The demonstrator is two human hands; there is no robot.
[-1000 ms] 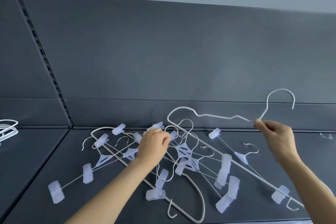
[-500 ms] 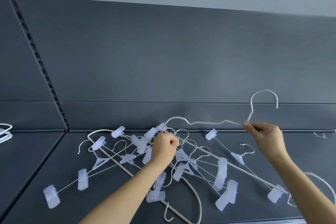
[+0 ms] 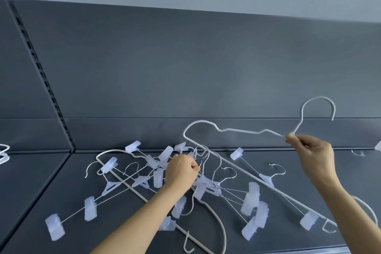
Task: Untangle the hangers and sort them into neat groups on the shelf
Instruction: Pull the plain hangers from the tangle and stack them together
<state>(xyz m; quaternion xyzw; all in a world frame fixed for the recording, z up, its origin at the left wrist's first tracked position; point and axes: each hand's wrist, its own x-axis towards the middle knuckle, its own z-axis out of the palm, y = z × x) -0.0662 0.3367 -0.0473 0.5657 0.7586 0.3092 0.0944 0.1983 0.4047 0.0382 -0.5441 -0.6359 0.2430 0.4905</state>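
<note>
Two hands work on a dark grey shelf (image 3: pixel 68 192) that carries one tangled pile (image 3: pixel 208 185) of white hangers. The right hand (image 3: pixel 313 154) pinches the neck of a plain white hanger (image 3: pixel 237 130) just under its hook, holding it up off the shelf at the far right. That hanger's left shoulder hangs above the far side of the pile, and its long bottom bar slopes down to the near right, across other hangers. The left hand (image 3: pixel 181 171) is buried in the middle of the pile, its fingers curled tight around thin wire; which hanger it grips cannot be told. The pile holds at least two more plain hangers and several thin wire ones with frosted clips (image 3: pixel 54 227). More than a dozen clips show, but the wires cross too much for an exact count of hangers. A small stack of plain hangers (image 3: pixel 4 152) lies well apart on the shelf section to the left, cut off by the picture's edge. The pile runs right to the shelf's near edge, where one hook (image 3: pixel 188 247) lies close to the lip. Bare shelf shows left of the pile up to the seam, and in a strip on the far right before the back panel (image 3: pixel 185 68). A slotted upright (image 3: pixel 39 68) divides that panel on the left.
</note>
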